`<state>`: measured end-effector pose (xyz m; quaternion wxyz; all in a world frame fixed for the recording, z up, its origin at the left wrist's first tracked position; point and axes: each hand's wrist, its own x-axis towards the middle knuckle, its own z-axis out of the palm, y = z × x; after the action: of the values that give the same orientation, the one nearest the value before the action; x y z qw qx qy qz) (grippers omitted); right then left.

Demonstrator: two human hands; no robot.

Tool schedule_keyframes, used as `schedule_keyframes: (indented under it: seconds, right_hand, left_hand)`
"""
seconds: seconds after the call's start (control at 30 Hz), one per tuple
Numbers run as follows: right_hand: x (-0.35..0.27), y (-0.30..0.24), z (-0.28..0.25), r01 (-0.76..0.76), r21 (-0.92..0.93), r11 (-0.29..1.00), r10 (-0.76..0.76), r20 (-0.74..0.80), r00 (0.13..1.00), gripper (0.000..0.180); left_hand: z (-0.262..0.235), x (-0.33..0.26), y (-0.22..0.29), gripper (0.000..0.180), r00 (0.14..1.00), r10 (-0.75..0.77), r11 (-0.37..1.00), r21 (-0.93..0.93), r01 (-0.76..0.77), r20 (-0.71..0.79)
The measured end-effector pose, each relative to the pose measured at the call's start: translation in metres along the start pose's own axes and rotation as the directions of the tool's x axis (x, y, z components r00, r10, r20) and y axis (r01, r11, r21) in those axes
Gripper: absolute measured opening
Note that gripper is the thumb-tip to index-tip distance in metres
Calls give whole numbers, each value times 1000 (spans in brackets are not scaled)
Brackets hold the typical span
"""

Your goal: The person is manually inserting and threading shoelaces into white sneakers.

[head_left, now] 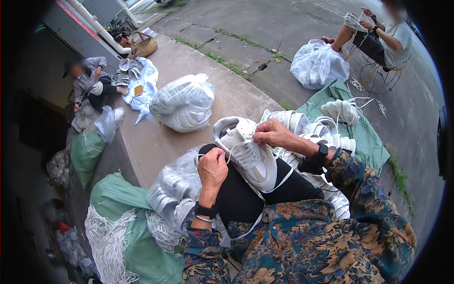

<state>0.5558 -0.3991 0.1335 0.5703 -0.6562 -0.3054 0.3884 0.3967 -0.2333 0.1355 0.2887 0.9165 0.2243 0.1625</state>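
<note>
Laces could have slipped from the eyelets, I judged, since my left hand pinched only the flat white shoelace while my right hand's fingers clamped the white mesh sneaker resting tilted on my black-trousered lap.

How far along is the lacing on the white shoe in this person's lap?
Done: lace crosses several lower eyelets of the white sneaker. In hand: the left hand pulls one lace end, the right hand pinches lace near the collar. Left: the top eyelets look unlaced, and a heap of white shoes lies behind; their lacing state is unclear.
</note>
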Motion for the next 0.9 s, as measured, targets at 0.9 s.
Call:
schedule_keyframes:
  seconds: [0.9]
  right_hand:
    - [40,-25,-2,458,-542,704,-287,373,882,27]
  left_hand:
    - [-16,24,20,13,957,64,881,435,-188,284]
